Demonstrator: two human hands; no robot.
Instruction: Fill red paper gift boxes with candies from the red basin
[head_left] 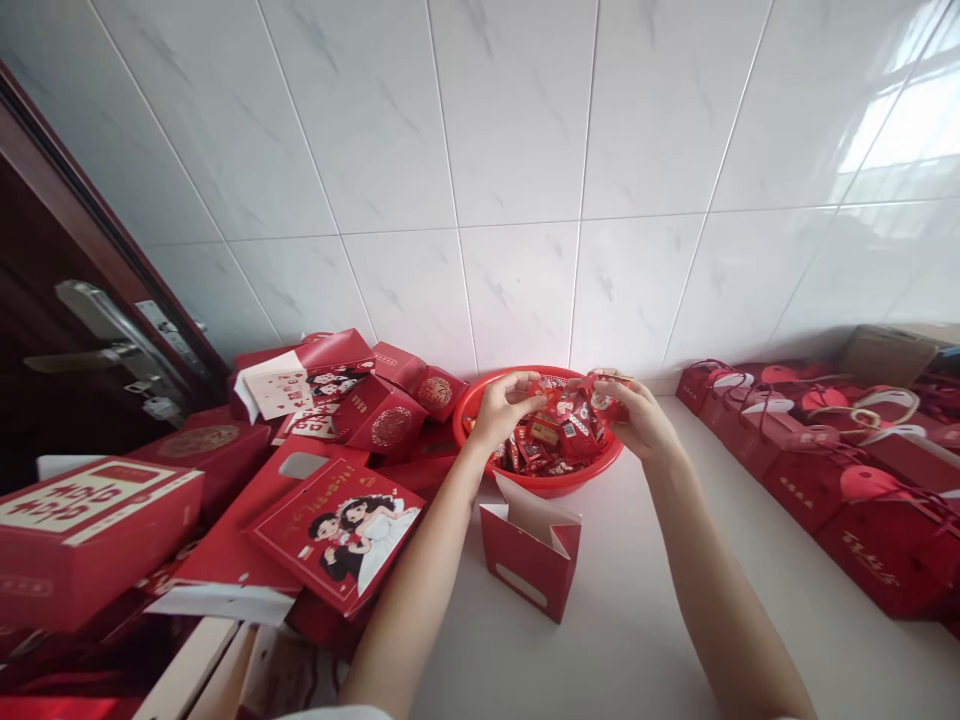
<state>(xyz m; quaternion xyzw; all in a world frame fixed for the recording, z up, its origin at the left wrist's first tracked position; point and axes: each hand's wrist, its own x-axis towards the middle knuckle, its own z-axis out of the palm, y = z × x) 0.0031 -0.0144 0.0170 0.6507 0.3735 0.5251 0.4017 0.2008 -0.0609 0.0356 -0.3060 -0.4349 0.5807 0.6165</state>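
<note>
A round red plastic basket (551,485) stands against the wall, heaped with wrapped candies (532,450). Over its left side, my left hand (501,408) is closed, pinching a red-wrapped candy (538,392). My right hand (639,415) is closed at the basket's right rim, its fingers on another red-wrapped candy (604,400); part of the wrapper is hidden by the fingers. In front of the basket a small red gift box (525,555) stands upright with its top open, showing a pale inside. Neither hand touches this box.
Red boxes lie piled on the left, among them a flat one with a printed bridal couple (367,540). Rows of red gift boxes with cord handles (817,480) line the right. A tiled wall (517,290) rises behind; a door handle (97,340) is at far left.
</note>
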